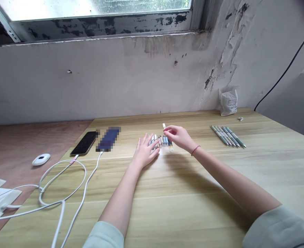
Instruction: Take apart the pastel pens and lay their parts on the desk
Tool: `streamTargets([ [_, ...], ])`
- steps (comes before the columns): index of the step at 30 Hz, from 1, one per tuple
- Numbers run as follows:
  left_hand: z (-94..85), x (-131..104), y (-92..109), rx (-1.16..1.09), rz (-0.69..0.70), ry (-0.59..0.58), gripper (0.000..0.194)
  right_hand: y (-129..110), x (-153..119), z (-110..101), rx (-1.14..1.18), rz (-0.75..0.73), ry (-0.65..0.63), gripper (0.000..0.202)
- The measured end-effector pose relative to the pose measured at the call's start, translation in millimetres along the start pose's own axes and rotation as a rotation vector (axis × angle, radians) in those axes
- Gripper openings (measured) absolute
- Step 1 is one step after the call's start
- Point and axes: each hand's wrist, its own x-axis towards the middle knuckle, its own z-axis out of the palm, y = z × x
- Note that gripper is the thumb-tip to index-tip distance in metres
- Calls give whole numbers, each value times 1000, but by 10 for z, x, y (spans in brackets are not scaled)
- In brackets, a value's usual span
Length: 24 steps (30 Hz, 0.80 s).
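Note:
My left hand [145, 151] lies on the table with its fingers spread, partly over a row of short pen parts [164, 140] in white, grey and blue. Above the right end of that row, my right hand [177, 136] pinches a small white-topped piece [164, 126] between thumb and fingers. Several thin dark refills [170, 146] lie just below the right hand. Farther right, several green and grey pens [228, 136] rest side by side, slanting. My left hand hides part of the row.
Two phones, one black [84, 143] and one blurred blue [108, 139], lie at left with white cables [85, 186]. A white oval device [41, 159] is farther left. A white packet [228, 102] stands by the wall, with a small white bit [240, 119] nearby.

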Motion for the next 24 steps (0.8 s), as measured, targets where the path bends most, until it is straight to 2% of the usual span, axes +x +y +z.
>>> streamTargets([
  [6, 85, 6, 18, -17, -26, -30, 39, 172, -188, 186, -320, -198, -58, 18],
  [13, 92, -10, -10, -9, -73, -17, 38, 256, -194, 420, -597, -342, -121, 19],
  [18, 113, -8, -40, -46, -73, 10, 36, 259, -155, 498, -689, -392, -183, 21],
  [24, 130, -3, -52, -69, -83, 19, 39, 273, -116, 534, -675, -426, -199, 22],
])
